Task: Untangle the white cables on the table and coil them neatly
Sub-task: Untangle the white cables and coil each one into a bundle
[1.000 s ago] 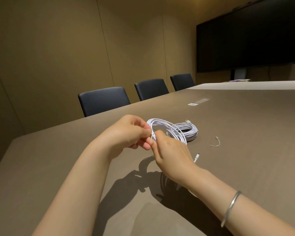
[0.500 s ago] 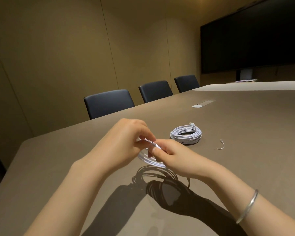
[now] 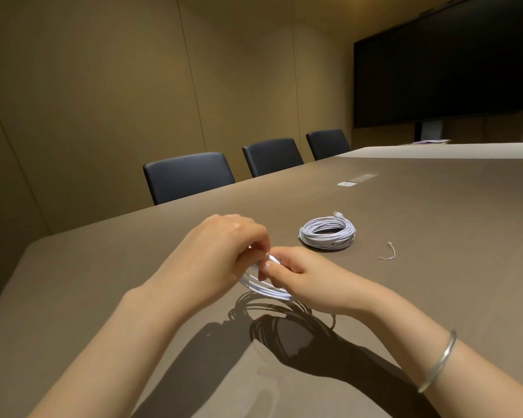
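Observation:
A coil of white cable (image 3: pixel 264 289) hangs a little above the brown table (image 3: pixel 435 282), held between both hands. My left hand (image 3: pixel 221 254) pinches the coil's top from the left with curled fingers. My right hand (image 3: pixel 296 274) grips the same bundle from the right, thumb and fingers around the strands; most of the coil is hidden behind the hands. A second white cable (image 3: pixel 327 232) lies neatly coiled on the table beyond my right hand, its connector sticking out at the far side.
A short white twist tie (image 3: pixel 388 255) lies right of the coiled cable. A flush socket panel (image 3: pixel 357 180) sits farther back. Three dark chairs (image 3: pixel 189 176) stand along the table's far-left edge. A large dark screen (image 3: pixel 447 64) hangs on the right wall.
The held coil has dropped from upright in front of the lying coil to lower and flatter between my hands, which have shifted left and down. The lying coil is now in plain sight.

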Motion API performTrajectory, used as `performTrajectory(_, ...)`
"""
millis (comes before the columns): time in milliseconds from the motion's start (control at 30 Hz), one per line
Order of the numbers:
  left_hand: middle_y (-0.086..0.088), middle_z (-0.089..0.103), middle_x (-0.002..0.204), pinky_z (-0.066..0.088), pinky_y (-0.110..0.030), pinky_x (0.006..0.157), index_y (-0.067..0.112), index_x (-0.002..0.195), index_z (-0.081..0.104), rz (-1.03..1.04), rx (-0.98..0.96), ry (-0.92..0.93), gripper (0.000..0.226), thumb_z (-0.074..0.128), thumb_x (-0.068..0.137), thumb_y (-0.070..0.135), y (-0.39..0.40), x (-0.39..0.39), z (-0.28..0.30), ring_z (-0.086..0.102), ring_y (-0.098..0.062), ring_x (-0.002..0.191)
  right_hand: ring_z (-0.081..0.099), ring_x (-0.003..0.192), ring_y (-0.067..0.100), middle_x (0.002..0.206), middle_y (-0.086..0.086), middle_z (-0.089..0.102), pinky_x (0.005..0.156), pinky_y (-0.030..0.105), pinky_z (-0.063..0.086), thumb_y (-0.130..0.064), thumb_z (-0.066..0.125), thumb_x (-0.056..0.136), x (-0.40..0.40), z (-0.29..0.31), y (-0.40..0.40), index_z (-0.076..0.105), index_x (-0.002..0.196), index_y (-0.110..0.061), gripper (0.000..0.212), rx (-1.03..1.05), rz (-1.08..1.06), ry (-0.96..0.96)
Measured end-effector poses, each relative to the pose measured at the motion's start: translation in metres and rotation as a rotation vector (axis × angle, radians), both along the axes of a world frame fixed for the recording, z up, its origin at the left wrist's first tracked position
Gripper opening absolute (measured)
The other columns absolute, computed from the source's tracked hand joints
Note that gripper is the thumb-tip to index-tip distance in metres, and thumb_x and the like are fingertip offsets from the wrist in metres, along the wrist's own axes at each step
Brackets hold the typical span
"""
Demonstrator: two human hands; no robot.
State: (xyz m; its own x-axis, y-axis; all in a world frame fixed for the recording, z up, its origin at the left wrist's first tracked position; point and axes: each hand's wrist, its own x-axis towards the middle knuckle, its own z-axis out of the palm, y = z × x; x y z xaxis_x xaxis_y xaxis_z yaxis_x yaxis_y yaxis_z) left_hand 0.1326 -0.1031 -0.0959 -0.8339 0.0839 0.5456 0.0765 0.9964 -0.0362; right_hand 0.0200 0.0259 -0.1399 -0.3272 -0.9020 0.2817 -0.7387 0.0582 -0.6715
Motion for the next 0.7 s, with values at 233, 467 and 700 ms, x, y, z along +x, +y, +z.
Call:
performTrajectory(233, -0.001, 0.066, 0.085, 0.054, -0.036, 0.071, 0.012, 0.088, 0.068, 0.048, -0.005, 0.107, 0.004, 0.065, 0.090, 0.011, 0.010, -0.011, -0.014, 0.058, -0.018, 0.079, 0.054, 0.081, 0.024, 0.089, 0.002, 0.062, 0.067, 0.040, 0.040, -0.032, 0.032, 0.100, 0.001, -0.010, -0.010, 0.044, 0.090, -0.023, 0.019, -0.089, -0.272, 0.326)
performTrajectory(467, 0.007, 0.071, 0.069, 0.054, -0.023, 0.066, 0.021, 0.073, 0.075, 0.192, 0.829, 0.101, 0.018, 0.069, 0.090, 0.025, 0.005, -0.017, -0.012, 0.064, -0.002, 0.069, 0.039, 0.061, 0.021, 0.067, -0.010, 0.037, 0.048, 0.028, 0.021, -0.040, 0.027, 0.103, 0.008, -0.017, -0.016, 0.032, 0.089, -0.023, 0.022, -0.141, -0.415, 0.473)
performTrajectory(700, -0.006, 0.070, 0.066, 0.043, -0.020, 0.051, 0.003, 0.075, 0.076, 0.188, 1.497, 0.139, 0.012, 0.071, 0.085, 0.009, 0.013, -0.017, -0.008, 0.049, -0.009, 0.054, 0.041, 0.066, 0.023, 0.081, -0.005, 0.045, 0.052, 0.036, 0.024, -0.041, 0.026, 0.103, 0.013, -0.015, -0.017, 0.031, 0.096, -0.023, 0.020, -0.179, -0.418, 0.475)
